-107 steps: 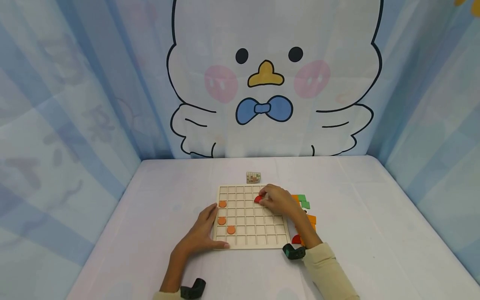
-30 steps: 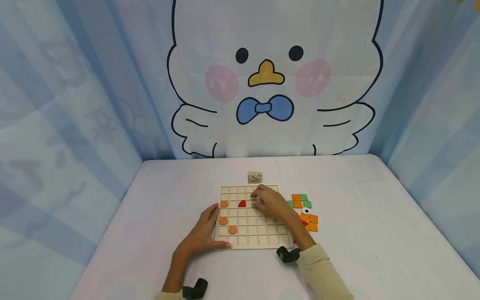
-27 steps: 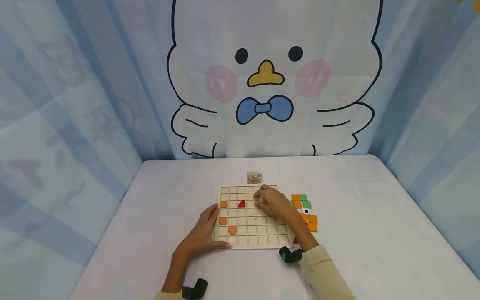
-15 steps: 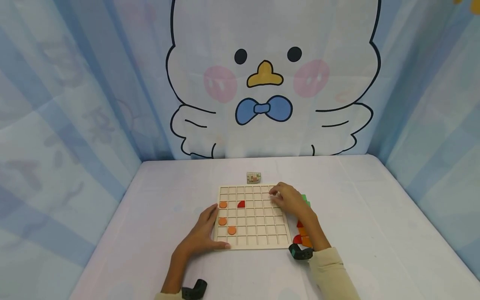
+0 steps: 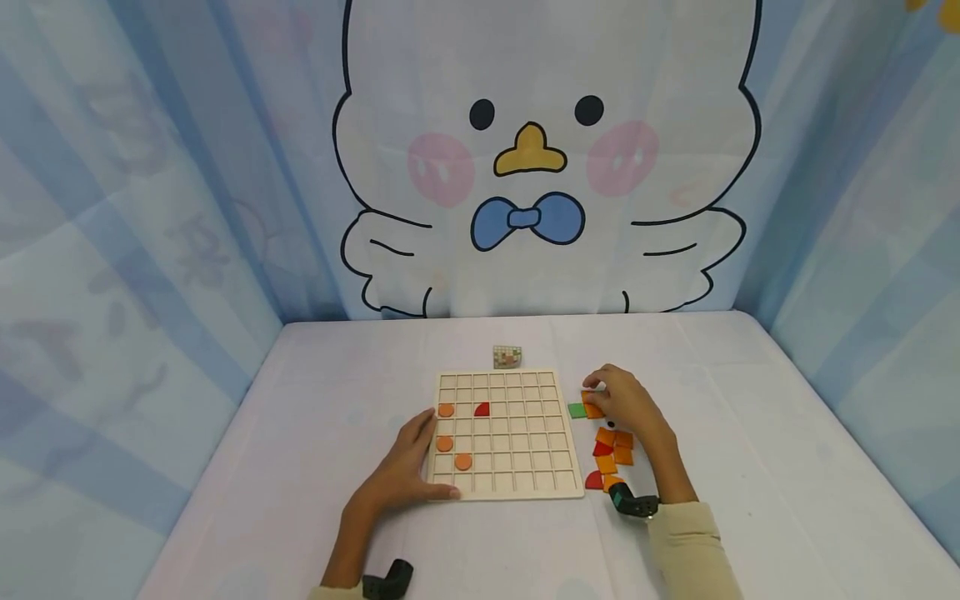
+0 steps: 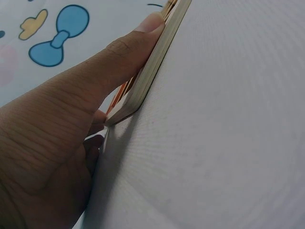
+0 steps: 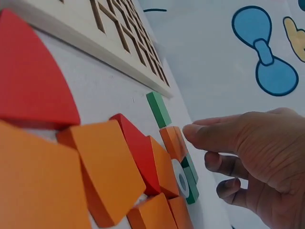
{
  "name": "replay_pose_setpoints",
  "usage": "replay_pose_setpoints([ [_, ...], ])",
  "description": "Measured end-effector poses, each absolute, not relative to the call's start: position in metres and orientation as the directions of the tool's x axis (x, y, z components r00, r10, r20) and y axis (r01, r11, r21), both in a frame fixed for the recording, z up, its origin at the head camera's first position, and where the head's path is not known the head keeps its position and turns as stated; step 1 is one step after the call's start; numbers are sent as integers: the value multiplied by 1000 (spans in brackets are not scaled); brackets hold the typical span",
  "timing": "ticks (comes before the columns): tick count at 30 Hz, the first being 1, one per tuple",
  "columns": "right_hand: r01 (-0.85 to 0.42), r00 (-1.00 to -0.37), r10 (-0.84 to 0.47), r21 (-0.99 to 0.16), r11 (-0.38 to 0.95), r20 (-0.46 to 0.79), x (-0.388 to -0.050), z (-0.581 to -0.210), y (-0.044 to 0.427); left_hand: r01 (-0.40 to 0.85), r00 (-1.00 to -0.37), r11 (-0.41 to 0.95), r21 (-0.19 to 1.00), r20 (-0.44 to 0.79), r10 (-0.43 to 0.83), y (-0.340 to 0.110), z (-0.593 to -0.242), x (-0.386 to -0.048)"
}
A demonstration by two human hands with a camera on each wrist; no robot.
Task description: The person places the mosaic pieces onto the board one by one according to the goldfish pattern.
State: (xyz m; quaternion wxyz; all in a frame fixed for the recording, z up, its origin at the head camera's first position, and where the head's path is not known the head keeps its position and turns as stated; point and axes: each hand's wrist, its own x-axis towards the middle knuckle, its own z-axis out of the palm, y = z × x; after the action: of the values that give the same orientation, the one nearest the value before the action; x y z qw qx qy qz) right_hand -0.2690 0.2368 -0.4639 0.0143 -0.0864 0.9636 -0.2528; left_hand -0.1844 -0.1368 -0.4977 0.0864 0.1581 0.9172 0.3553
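A pale wooden grid board (image 5: 517,458) lies flat on the table. My left hand (image 5: 405,462) grips its near left corner, thumb (image 6: 138,36) on the front edge and fingers along the left side. Three orange discs (image 5: 463,462) and a red quarter-round tile (image 5: 482,409) sit in its cells. My right hand (image 5: 630,404) is beside the board, over loose tiles, its fingers partly bent and apart. One fingertip is close to or touching an orange tile (image 7: 171,143); which, I cannot tell. A green tile (image 5: 577,411) lies just left of it.
More orange tiles (image 5: 624,447), a red quarter-round tile (image 5: 594,481) and a white eye piece (image 7: 180,178) lie right of the board. A small patterned grid card (image 5: 507,357) is behind it. A curtain (image 5: 540,275) hangs at the table's back.
My right hand first held the red quarter-round tile, which now lies on the board. The hand has since moved right, off the board to the loose tiles. My left hand has stayed put.
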Motion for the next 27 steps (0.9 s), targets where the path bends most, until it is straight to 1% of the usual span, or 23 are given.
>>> replay_pose_setpoints([
  [5, -131, -987, -157, -495, 859, -11, -269, -466, 244, 220, -935, 695, 685, -56, 351, -138, -497, -183],
  [10, -172, -982, -186, -483, 859, 18, -271, -467, 244, 222, -937, 695, 684, -48, 347, -138, -497, -184],
  [14, -180, -981, -192, -476, 861, 25, -272, -468, 243, 227, -935, 695, 683, -47, 352, -138, -498, -184],
  [21, -162, -983, -182, -478, 863, 5, -273, -470, 242, 254, -932, 682, 686, -15, 362, -138, -502, -185],
  [27, -146, -983, -183, -490, 859, -29, -275, -469, 241, 235, -934, 689, 685, -36, 354, -138, -502, -186],
])
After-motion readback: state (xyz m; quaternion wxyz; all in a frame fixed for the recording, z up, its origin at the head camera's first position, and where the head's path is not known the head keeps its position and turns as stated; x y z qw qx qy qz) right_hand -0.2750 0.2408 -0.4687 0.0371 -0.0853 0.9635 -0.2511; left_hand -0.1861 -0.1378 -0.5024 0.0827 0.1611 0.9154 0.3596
